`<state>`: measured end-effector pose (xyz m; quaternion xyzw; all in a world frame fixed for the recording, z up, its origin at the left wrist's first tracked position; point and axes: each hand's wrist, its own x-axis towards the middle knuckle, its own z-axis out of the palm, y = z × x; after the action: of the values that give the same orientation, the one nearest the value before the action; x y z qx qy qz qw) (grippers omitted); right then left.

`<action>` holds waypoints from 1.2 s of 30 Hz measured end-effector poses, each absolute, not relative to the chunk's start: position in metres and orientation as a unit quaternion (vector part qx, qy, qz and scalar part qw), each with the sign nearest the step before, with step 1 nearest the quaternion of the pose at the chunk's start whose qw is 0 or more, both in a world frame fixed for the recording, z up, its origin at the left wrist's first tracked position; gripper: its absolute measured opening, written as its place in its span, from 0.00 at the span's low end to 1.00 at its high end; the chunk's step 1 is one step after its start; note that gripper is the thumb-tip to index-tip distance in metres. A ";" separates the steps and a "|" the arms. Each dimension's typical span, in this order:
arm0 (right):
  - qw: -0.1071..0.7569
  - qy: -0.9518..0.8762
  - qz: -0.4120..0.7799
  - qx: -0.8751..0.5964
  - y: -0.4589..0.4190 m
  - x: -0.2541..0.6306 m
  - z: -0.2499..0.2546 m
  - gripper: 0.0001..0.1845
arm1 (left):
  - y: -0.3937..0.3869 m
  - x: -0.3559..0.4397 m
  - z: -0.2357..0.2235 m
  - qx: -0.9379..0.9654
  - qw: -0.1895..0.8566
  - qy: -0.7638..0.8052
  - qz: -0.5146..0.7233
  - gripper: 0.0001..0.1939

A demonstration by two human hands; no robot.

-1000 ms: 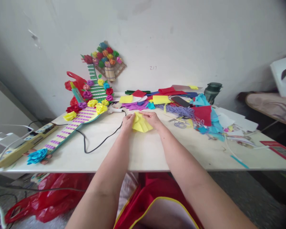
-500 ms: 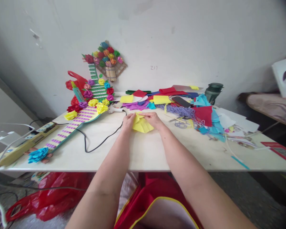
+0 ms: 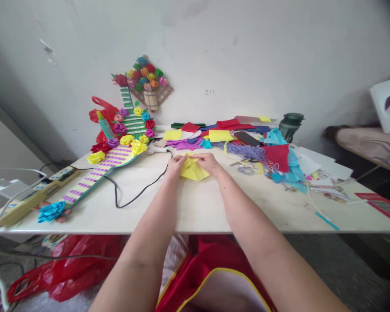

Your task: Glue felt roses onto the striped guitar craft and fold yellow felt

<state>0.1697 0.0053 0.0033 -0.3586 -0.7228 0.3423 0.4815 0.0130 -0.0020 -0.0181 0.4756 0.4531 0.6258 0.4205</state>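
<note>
A creased piece of yellow paper [image 3: 195,171] is spread between my two hands, above the middle of the white table [image 3: 201,212]. My left hand [image 3: 176,165] pinches its left upper edge. On the other side, my right hand [image 3: 208,163] is closed on the right upper edge, fingertips pointing inward. The paper fans out below the fingers in folds. Behind my hands lie yellow paper squares [image 3: 219,136], purple paper [image 3: 183,144] and a dark phone [image 3: 247,138]. A white glue gun [image 3: 157,149] rests to the left of them.
At left stand a flower-covered board [image 3: 100,171], a glue tube [image 3: 106,129] and a power strip [image 3: 48,186]. A black cord [image 3: 130,203] loops across the tabletop. To the right are purple yarn [image 3: 247,151], scissors [image 3: 238,163], blue paper [image 3: 294,169] and a dark green bottle [image 3: 290,126].
Both hands keep their hold on the yellow paper and stay nearly in place. Its folds have shifted slightly under the fingers.
</note>
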 end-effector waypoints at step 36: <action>0.476 -0.563 0.551 -0.390 0.007 0.181 0.002 0.19 | -0.007 0.018 -0.015 0.533 0.389 0.436 0.612 0.18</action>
<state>0.1806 0.0074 0.0023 -0.3904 -0.5630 0.5514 0.4760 0.0183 -0.0068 -0.0150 0.5332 0.4358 0.6117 0.3893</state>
